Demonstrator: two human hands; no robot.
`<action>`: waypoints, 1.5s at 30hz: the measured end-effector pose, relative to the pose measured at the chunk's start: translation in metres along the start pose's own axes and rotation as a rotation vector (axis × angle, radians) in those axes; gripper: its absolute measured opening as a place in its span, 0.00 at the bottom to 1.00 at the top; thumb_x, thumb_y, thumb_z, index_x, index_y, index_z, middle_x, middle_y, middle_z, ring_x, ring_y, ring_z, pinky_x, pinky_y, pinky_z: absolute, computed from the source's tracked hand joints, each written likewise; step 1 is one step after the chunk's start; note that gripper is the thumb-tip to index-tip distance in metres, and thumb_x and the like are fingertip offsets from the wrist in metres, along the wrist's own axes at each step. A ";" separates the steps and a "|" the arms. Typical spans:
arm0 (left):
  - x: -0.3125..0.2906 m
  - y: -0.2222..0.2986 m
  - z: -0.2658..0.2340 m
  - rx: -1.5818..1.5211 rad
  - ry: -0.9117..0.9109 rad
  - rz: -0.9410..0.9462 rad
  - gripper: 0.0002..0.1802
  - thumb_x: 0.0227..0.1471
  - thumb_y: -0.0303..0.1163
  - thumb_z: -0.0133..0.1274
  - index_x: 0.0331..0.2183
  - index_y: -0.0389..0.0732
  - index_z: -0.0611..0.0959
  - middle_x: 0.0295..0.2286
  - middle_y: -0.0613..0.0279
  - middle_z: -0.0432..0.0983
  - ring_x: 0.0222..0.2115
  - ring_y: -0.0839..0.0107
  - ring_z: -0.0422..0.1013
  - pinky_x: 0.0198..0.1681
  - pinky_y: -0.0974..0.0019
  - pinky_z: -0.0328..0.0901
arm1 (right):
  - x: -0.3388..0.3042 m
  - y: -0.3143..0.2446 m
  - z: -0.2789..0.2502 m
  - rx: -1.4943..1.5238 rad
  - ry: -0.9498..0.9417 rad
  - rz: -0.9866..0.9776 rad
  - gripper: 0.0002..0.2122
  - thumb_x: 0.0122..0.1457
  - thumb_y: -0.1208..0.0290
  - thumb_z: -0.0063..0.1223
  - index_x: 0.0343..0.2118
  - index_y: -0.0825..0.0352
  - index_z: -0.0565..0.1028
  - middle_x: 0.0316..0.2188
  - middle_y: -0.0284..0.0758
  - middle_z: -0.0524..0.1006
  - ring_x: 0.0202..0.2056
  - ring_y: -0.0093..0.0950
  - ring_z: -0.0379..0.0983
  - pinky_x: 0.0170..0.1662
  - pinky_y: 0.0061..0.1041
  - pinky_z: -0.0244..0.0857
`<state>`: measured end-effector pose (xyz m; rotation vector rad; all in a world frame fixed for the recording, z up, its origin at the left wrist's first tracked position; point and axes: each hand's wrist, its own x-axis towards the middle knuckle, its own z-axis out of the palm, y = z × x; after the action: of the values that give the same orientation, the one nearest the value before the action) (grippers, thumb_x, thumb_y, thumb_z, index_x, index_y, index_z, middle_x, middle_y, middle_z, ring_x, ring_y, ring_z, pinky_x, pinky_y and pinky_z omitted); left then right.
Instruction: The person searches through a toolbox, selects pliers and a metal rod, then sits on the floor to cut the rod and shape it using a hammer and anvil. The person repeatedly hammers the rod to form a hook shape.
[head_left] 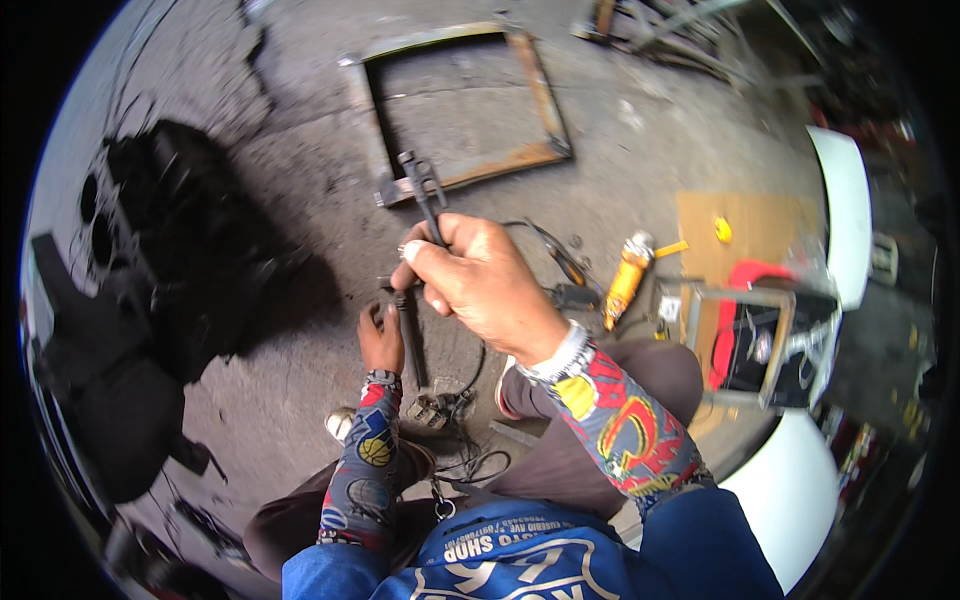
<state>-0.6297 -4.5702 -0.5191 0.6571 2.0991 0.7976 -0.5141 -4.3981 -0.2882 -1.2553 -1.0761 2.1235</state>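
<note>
My right hand [485, 285] is closed around a dark metal rod with a forked head [425, 195]; the fingers hide its middle. The forked end sticks out beyond my fist, in front of the rusty frame's near corner. Below the fist, a dark shaft with a small crosspiece [411, 345] runs down toward my feet; I cannot tell whether it is part of the same rod. Close beside that shaft is my left hand [381, 343], fingers curled upward, thumb and forefinger slightly apart. Nothing shows between them.
A rusty rectangular metal frame [555, 152] lies on the concrete. On the left stands a black engine block [195, 230]. To the right are a yellow power tool [628, 280], a cardboard sheet [700, 225] and a small metal frame [785, 350]. A cable [478, 470] loops near my feet.
</note>
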 end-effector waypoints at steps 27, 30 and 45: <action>-0.319 0.268 -0.156 -0.440 -0.055 0.238 0.09 0.59 0.30 0.59 0.36 0.35 0.80 0.28 0.71 0.75 0.30 0.82 0.69 0.36 0.73 0.67 | -0.216 -0.046 -0.059 -0.549 -0.440 -0.339 0.08 0.66 0.73 0.50 0.38 0.74 0.75 0.27 0.34 0.80 0.30 0.20 0.76 0.34 0.21 0.71; -0.339 0.265 -0.098 -0.397 -0.030 0.465 0.06 0.56 0.25 0.61 0.35 0.34 0.82 0.29 0.65 0.80 0.31 0.82 0.73 0.34 0.75 0.67 | -0.260 -0.045 -0.069 -0.564 -0.412 -0.329 0.07 0.67 0.74 0.50 0.38 0.74 0.75 0.26 0.33 0.79 0.28 0.19 0.76 0.33 0.20 0.71; -0.392 0.253 -0.010 -0.981 -0.242 0.379 0.10 0.59 0.33 0.60 0.37 0.37 0.80 0.25 0.74 0.73 0.21 0.87 0.62 0.22 0.79 0.56 | -0.352 -0.005 -0.121 -0.107 -0.199 -0.425 0.06 0.64 0.75 0.56 0.38 0.75 0.76 0.28 0.31 0.80 0.29 0.15 0.76 0.31 0.15 0.69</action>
<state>-0.3714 -4.6679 -0.1425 0.5454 1.1410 1.6867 -0.2372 -4.5929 -0.1329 -0.7777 -1.4139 1.9069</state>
